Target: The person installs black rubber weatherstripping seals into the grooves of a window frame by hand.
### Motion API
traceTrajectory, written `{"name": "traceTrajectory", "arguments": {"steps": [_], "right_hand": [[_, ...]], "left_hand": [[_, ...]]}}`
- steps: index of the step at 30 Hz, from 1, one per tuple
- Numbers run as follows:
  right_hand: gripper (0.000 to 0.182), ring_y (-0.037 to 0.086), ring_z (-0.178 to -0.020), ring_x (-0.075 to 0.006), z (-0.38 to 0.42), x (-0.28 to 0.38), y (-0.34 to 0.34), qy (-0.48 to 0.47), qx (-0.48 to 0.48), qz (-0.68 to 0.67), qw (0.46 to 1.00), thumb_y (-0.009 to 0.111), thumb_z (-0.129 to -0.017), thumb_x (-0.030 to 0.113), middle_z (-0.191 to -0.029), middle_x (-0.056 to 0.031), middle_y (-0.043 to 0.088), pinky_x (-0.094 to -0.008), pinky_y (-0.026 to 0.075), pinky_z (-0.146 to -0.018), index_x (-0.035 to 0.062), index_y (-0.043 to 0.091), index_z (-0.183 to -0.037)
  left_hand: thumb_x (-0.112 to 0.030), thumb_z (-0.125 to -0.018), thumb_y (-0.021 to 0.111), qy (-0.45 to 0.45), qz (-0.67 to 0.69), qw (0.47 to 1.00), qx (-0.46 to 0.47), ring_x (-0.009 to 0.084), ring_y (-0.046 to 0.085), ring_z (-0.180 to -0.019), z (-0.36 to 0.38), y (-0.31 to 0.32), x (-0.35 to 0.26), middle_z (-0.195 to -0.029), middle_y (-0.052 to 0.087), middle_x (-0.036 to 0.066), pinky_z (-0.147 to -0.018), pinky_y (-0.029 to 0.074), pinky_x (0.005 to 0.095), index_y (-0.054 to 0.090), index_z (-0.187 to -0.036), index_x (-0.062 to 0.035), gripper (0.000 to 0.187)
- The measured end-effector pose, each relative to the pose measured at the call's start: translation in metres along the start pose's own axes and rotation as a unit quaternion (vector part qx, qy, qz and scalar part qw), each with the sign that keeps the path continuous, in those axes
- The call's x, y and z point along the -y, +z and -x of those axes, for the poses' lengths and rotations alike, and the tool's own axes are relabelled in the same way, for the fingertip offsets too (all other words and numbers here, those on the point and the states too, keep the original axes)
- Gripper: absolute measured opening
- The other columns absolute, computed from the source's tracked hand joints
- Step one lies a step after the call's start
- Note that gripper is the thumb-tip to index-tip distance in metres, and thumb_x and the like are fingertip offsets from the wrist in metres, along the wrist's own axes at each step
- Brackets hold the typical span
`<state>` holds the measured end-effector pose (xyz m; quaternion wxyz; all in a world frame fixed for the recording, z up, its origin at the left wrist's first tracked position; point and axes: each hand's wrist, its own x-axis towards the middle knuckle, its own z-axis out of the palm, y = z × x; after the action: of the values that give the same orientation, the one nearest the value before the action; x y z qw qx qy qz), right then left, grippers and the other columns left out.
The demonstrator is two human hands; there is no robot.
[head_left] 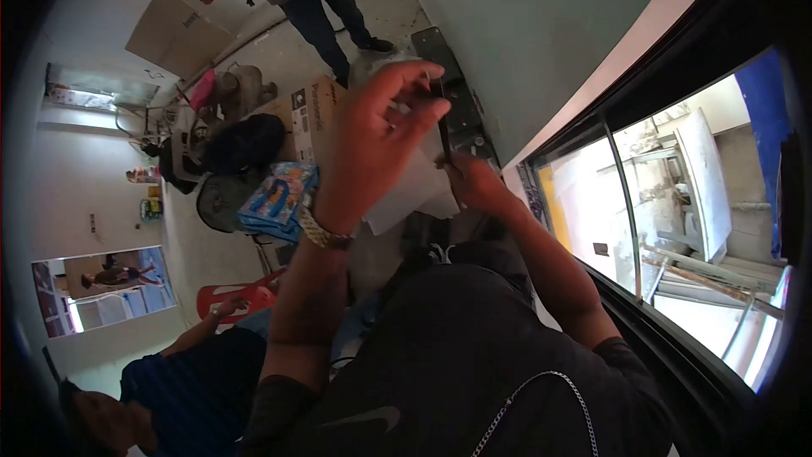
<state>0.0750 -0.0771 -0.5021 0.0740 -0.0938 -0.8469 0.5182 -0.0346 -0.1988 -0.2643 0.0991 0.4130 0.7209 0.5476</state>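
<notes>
My left hand [376, 140], with a gold-coloured watch [320, 228] at its wrist, is raised in front of me. Its thumb and fingers pinch the upper part of a thin dark strip [445, 134]. Lower down, my right hand [480, 184] has its fingers closed on the bottom end of the same strip, which runs nearly upright between both hands. Behind the hands hangs or lies a pale, whitish sheet [414, 195], partly covered by them.
A window [626, 203] with a dark frame is close on my right. To the left are a Panasonic box [309, 123], a blue patterned bag [279, 199] and a red chair [224, 294]. One person [199, 381] is at lower left, another [317, 0] stands ahead.
</notes>
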Motion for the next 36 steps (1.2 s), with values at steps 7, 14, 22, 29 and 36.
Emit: {"name": "traceTrajectory", "arguments": {"steps": [7, 14, 22, 29, 36], "right_hand": [[0.028, 0.065, -0.105, -0.0214, -0.040, 0.076, -0.029, -0.068, 0.165, -0.224, 0.958, 0.051, -0.107, 0.018, -0.106, -0.0100, 0.070, -0.0364, 0.049, -0.097, -0.0003, 0.065, -0.123], [0.029, 0.063, -0.099, -0.0148, -0.057, 0.093, -0.004, -0.073, 0.165, -0.323, 0.929, 0.050, -0.109, 0.021, -0.097, -0.0051, 0.068, -0.0329, 0.048, -0.095, -0.0030, 0.065, -0.118], [0.023, 0.069, -0.088, -0.0314, -0.009, -0.001, 0.054, -0.075, 0.069, -0.076, 0.992, 0.058, -0.103, 0.026, -0.091, -0.0155, 0.070, -0.0413, 0.052, -0.079, 0.0041, 0.064, -0.105], [0.025, 0.067, -0.098, -0.0411, 0.046, -0.090, 0.068, 0.086, 0.093, 0.006, 0.992, 0.057, -0.100, 0.028, -0.100, -0.0200, 0.071, -0.0500, 0.053, -0.083, 0.0076, 0.066, -0.113], [0.031, 0.067, -0.096, -0.0440, 0.107, -0.211, 0.099, 0.213, 0.116, 0.130, 0.961, 0.059, -0.095, 0.032, -0.095, -0.0236, 0.070, -0.0521, 0.053, -0.084, 0.0046, 0.068, -0.106]], "left_hand": [[-0.012, -0.099, 0.069, -0.078, -0.058, 0.993, 0.067, 0.0038, 0.056, -0.081, 0.006, -0.047, 0.027, -0.093, 0.064, 0.000, -0.065, 0.049, 0.0217, 0.063, -0.112, -0.0017, 0.018], [-0.019, -0.102, 0.063, -0.061, -0.096, 0.993, -0.002, 0.0058, 0.060, -0.078, 0.008, -0.063, 0.042, -0.090, 0.070, 0.002, -0.067, 0.049, 0.0226, 0.064, -0.104, -0.0048, 0.015], [-0.017, -0.105, 0.057, 0.060, 0.026, 0.974, -0.215, 0.0232, 0.074, -0.083, 0.000, -0.122, -0.027, -0.094, 0.072, 0.013, -0.073, 0.058, 0.0312, 0.062, -0.110, -0.0001, 0.019], [-0.013, -0.104, 0.057, 0.056, 0.036, 0.978, -0.199, 0.0280, 0.073, -0.085, 0.007, -0.143, -0.025, -0.097, 0.071, 0.017, -0.071, 0.059, 0.0336, 0.059, -0.117, 0.0044, 0.021], [-0.014, -0.105, 0.055, -0.085, -0.023, 0.987, -0.137, 0.0261, 0.071, -0.093, 0.047, -0.108, 0.019, -0.106, 0.069, 0.018, -0.083, 0.058, 0.0371, 0.056, -0.119, -0.0011, 0.020]]}}
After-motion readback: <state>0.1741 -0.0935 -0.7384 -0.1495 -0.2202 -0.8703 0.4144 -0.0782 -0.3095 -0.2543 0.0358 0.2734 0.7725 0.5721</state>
